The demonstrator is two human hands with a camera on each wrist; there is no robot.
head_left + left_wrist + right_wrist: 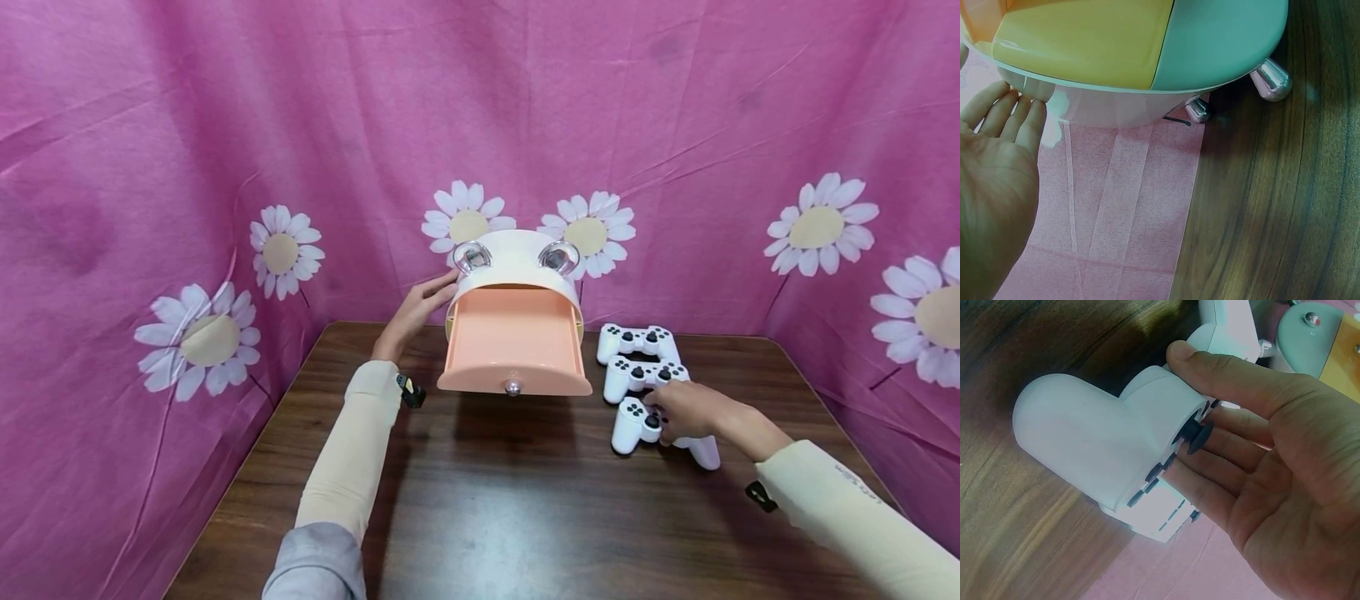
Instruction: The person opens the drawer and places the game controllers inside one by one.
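A small white drawer cabinet (512,257) with two round silver-rimmed eyes stands at the back of the table. Its top peach drawer (480,378) is pulled out toward me, and nothing shows inside the visible part. My left hand (422,310) rests its straight fingertips on the cabinet's left side. Below the peach drawer, the left wrist view shows a yellow drawer (1085,44) and a green drawer (1222,44), both closed. On the right, my right hand (697,410) grips the middle of the nearest white game controller (1085,437), thumb on one edge and fingers across the other side.
Two more white game controllers, a middle one (621,379) and a far one (611,342), lie in a column behind the gripped one, right of the cabinet. Silver feet (1270,80) hold the cabinet off the wooden table (480,500). A pink flowered cloth (360,125) hangs around the table.
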